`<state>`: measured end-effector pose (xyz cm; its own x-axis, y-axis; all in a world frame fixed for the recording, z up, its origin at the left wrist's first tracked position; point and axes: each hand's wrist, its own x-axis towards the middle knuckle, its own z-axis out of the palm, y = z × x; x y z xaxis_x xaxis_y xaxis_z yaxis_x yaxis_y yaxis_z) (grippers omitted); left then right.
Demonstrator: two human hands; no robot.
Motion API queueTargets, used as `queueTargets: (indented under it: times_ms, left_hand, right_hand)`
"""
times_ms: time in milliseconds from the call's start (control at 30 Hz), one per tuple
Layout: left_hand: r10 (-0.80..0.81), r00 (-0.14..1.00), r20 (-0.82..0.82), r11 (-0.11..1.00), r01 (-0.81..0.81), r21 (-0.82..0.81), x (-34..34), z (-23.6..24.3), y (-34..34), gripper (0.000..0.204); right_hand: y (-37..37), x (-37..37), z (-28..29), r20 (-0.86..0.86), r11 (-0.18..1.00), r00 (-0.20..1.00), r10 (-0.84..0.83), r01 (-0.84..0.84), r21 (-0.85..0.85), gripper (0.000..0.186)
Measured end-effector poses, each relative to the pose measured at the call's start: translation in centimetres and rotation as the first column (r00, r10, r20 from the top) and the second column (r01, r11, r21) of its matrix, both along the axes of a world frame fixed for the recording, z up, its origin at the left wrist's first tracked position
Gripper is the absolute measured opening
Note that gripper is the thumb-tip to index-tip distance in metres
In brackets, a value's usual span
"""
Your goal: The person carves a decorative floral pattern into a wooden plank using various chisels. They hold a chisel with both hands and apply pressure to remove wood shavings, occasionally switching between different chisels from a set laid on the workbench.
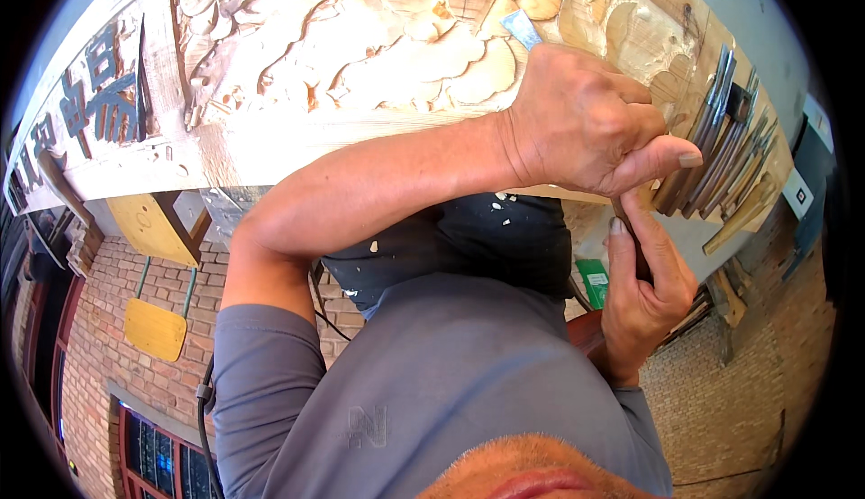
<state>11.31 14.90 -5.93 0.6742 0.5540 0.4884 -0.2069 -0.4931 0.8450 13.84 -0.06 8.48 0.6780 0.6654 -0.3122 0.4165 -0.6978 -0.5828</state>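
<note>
A carving chisel runs slantwise through both hands. Its flat metal blade (521,28) shows beyond my left hand (590,121), against the carved wooden panel (396,107). The fingers of that hand are wrapped round the tool, with the thumb pointing right. My right hand (651,296), closer to my body, is closed on the dark handle (641,263), its index finger stretched up along it. The middle of the chisel is hidden by my left hand. Rounded, overlapping relief shapes surround the blade on the pale wood.
Several carving tools (721,139) lie side by side at the panel's right. Dark carved characters (99,94) stand at its left end. A yellow wooden chair (155,328) is on the brick floor at left. A green box (592,283) sits below the panel's edge.
</note>
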Motion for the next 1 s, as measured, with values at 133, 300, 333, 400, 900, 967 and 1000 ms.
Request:
queueTargets:
  times_ms: [133,300,333,400,900,967,1000]
  left_hand:
    - [0.009,1.000,0.012,1.000,-0.009,-0.006,0.2,-0.2,0.0,0.057]
    - [-0.033,0.999,-0.027,0.999,0.033,-0.005,0.0,-0.2,0.3,0.054]
    - [-0.034,0.999,-0.025,0.999,0.033,-0.006,0.1,-0.2,0.3,0.052]
    - [-0.043,0.998,-0.035,0.999,0.043,-0.007,0.0,-0.3,0.3,0.051]
    - [-0.021,0.999,-0.029,0.999,0.020,-0.031,0.4,-0.6,0.5,0.043]
    - [-0.017,1.000,-0.026,1.000,0.016,-0.018,0.5,-0.6,0.5,0.043]
    - [-0.021,0.999,-0.027,0.999,0.020,-0.027,0.4,-0.6,0.5,0.043]
  right_hand:
    - [0.0,-0.5,-0.2,0.033,0.999,0.999,-0.017,0.016,0.034,0.036]
    - [0.0,-0.9,-0.7,0.036,0.998,0.998,-0.058,0.056,0.034,0.034]
    - [0.1,-0.9,-0.8,0.053,0.998,0.997,-0.049,0.047,0.039,0.033]
    - [0.1,-1.0,-0.8,0.068,0.998,0.997,-0.040,0.037,0.045,0.033]
    - [-0.1,-1.4,-1.9,0.038,0.995,0.996,-0.079,0.076,0.060,0.034]
    - [0.1,-1.4,-2.1,0.034,0.991,0.996,-0.087,0.082,0.108,0.034]
    - [0.1,-1.4,-2.2,0.036,0.991,0.996,-0.087,0.083,0.108,0.034]
